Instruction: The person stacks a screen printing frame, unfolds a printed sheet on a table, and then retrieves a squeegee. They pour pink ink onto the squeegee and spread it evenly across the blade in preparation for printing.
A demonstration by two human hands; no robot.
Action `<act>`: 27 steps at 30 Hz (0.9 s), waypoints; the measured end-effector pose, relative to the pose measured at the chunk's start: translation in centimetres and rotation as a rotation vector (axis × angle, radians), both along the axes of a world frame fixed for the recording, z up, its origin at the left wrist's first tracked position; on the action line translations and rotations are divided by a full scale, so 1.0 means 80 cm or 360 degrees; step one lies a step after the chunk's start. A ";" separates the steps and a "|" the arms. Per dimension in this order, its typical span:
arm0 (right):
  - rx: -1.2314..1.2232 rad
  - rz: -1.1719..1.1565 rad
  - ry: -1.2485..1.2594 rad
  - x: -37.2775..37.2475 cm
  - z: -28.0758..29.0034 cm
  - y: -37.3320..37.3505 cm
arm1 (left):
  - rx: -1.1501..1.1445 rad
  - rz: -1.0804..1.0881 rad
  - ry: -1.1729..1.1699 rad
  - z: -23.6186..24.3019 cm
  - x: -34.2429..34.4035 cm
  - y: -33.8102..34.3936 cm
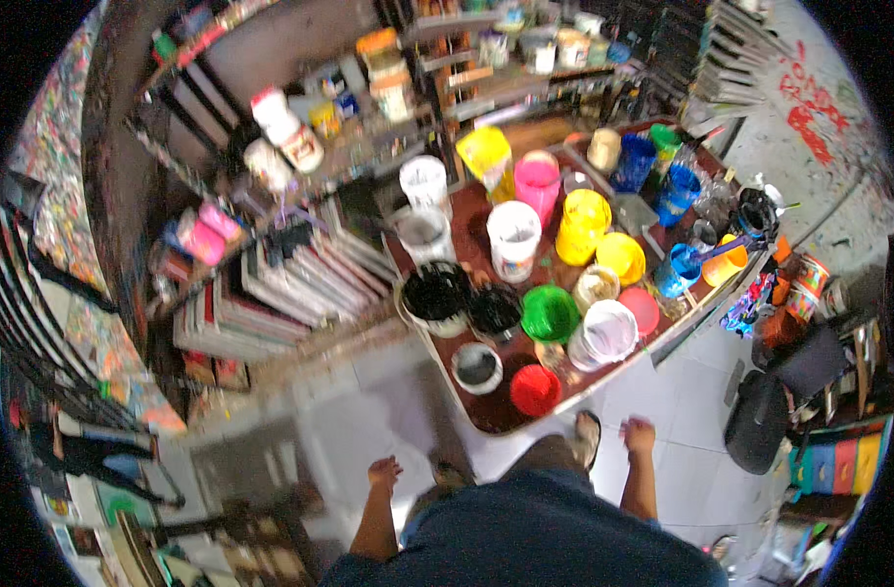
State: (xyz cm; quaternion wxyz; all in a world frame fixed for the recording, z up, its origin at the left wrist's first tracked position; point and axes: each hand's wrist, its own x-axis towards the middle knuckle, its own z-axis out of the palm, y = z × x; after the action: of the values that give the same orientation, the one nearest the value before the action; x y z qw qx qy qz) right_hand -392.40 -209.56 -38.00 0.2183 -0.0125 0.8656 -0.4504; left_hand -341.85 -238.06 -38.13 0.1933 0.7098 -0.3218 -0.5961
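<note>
With the left hand and right hand empty and loosely uncurled, the red tub stands ahead between them, probably light, stiff and paint-slick, best gripped around its outer wall.

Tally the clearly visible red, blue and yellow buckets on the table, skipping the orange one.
Red bucket: 1
Blue buckets: 3
Yellow buckets: 3
Total: 7
</note>
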 end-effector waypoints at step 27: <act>-0.0244 -0.1409 -0.0293 0.306 0.144 -0.075 | -0.2621 -0.0560 0.0400 0.455 -0.323 -0.597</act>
State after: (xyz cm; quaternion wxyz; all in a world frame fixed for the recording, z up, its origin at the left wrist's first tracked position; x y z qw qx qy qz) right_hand -367.93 -215.59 -26.44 0.0793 0.3824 0.7288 -0.5625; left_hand -367.67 -285.78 -1.74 0.5867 0.2110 -0.7346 -0.2676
